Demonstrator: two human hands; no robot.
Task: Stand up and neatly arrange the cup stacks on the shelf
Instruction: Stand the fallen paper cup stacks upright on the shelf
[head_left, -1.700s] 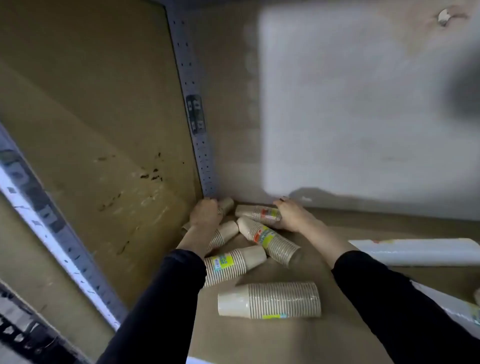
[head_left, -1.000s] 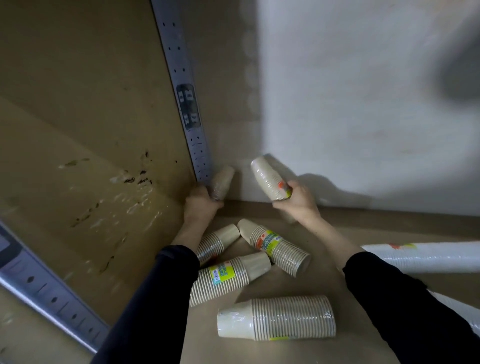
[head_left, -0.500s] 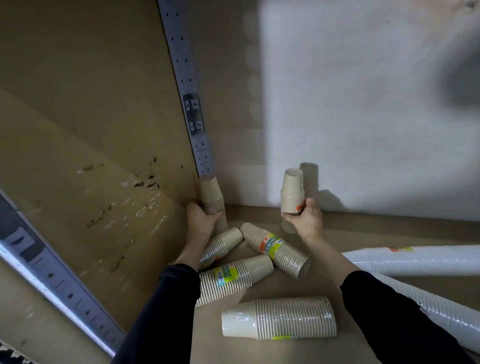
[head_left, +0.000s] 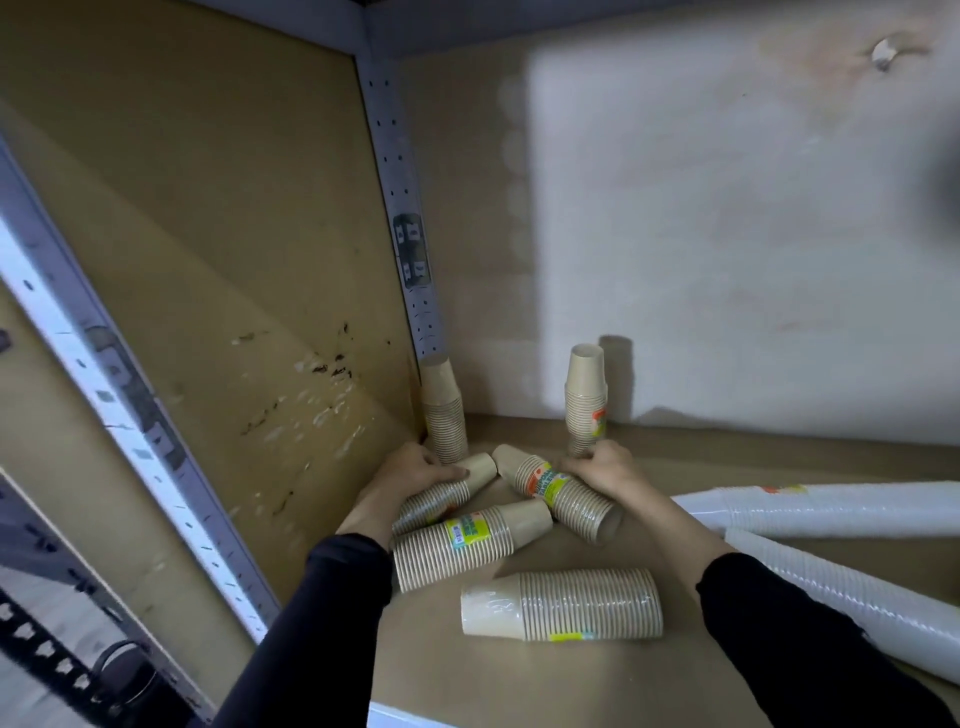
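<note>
L hand (head_left: 415, 474) curls on lying stack (head_left: 441, 501) by corner stack (head_left: 442, 410) | R hand (head_left: 608, 475) at upright stack (head_left: 586, 400) base; grip unclear | stand yrs rim-down, flush beside corner stack

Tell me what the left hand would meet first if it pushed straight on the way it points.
Most likely the upright cup stack in the corner: the left hand, gripping a lying stack, points at its base. Depth is unclear.
</note>
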